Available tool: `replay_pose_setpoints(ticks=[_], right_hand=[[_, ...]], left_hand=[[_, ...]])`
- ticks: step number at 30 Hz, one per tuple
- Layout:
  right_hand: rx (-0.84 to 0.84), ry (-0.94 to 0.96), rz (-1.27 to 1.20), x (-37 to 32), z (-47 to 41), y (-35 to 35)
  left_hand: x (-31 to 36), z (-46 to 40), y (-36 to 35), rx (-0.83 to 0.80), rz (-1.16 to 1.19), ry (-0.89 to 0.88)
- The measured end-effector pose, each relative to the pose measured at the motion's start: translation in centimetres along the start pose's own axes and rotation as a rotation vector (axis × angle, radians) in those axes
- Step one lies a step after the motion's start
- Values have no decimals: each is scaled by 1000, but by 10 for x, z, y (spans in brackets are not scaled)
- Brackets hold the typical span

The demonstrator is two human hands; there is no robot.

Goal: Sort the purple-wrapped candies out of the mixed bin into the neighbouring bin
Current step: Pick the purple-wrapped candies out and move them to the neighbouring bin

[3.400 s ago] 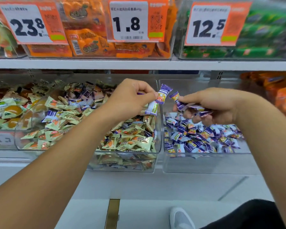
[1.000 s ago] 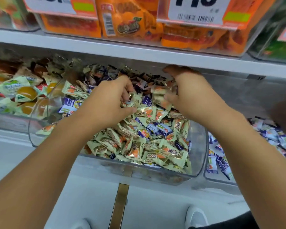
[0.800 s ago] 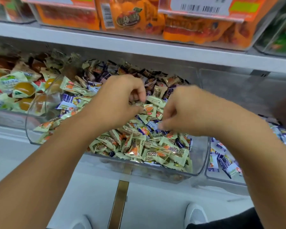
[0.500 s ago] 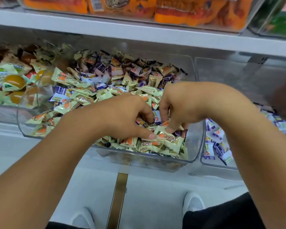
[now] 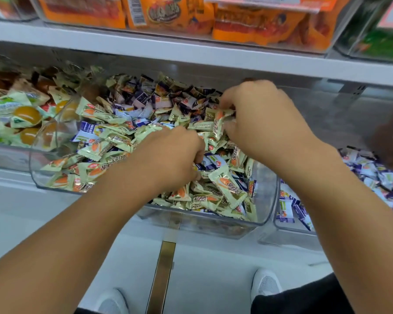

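The left hand (image 5: 168,155) lies knuckles-up in the front half of the mixed bin (image 5: 145,214), its fingers curled down into the heap of candies; the fingertips are buried among wrappers, so whether they actually pinch one cannot be told. Just beyond those fingertips lies a purple-wrapped candy (image 5: 211,160), blue-violet and white, with its long axis running roughly left to right and its right end tilted slightly toward the front wall.

The right hand (image 5: 266,123) sits further back and to the right in the same bin, palm turned left, fingers bent. Its fingers and thumb close on a cream-and-orange candy (image 5: 219,125) that stands nearly on end, long axis running front to back, twisted end up toward the shelf. Both forearms come in from the lower corners of the view and converge over the bin, wrists close together but not touching.

More purple wrappers lie scattered toward the back of the mixed heap, pointing every which way, among cream ones. The neighbouring bin (image 5: 288,227) stands just to the right, touching or nearly touching the mixed bin's side wall, and holds a pile of purple candies (image 5: 372,175).

To the left another clear bin (image 5: 9,155) holds larger green-and-orange packets. Above runs a white shelf (image 5: 191,53) carrying orange bags (image 5: 168,14). White shoes (image 5: 267,285) show on the floor below.
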State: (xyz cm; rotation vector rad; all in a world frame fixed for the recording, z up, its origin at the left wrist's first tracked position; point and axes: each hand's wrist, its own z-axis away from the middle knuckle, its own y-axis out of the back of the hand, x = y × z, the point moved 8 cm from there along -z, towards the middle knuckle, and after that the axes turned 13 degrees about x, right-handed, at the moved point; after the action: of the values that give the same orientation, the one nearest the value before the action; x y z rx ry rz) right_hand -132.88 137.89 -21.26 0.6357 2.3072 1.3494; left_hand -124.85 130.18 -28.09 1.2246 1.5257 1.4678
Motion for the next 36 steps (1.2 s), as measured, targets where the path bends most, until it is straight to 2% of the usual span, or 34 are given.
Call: replay_pose_setpoints(ticks=[3, 8, 10, 12, 17, 21, 22, 23, 26, 27, 31, 36], right_hand=[[-274, -43, -131, -6, 17, 2], [-714, 62, 82, -19, 56, -23], [-728, 81, 91, -22, 56, -30], [-647, 61, 18, -17, 47, -30], [-85, -160, -295, 13, 1, -3], [22, -159, -141, 16, -6, -4], [5, -147, -167, 11, -4, -1], [-86, -126, -187, 5, 0, -2], [-599, -66, -84, -10, 33, -27], [-697, -59, -28, -10, 42, -33], [-714, 52, 134, -15, 44, -36], [-819, 77, 77, -33, 52, -37]], left_hand=[[-9, 1, 8, 20, 97, 6], [-14, 5, 18, 22, 278, 25], [-13, 5, 21, 46, 301, 30], [-14, 6, 23, 79, 291, 34], [-21, 6, 27, 167, 220, -9], [-13, 7, 28, 185, 190, 30], [-10, 8, 25, 172, 150, 54], [-7, 8, 21, 153, 81, 80], [-9, 8, 8, 46, -77, 163], [-12, 8, 5, 2, -78, 182], [-18, 9, 2, -161, -78, 183], [-16, 11, -1, -129, 35, 205]])
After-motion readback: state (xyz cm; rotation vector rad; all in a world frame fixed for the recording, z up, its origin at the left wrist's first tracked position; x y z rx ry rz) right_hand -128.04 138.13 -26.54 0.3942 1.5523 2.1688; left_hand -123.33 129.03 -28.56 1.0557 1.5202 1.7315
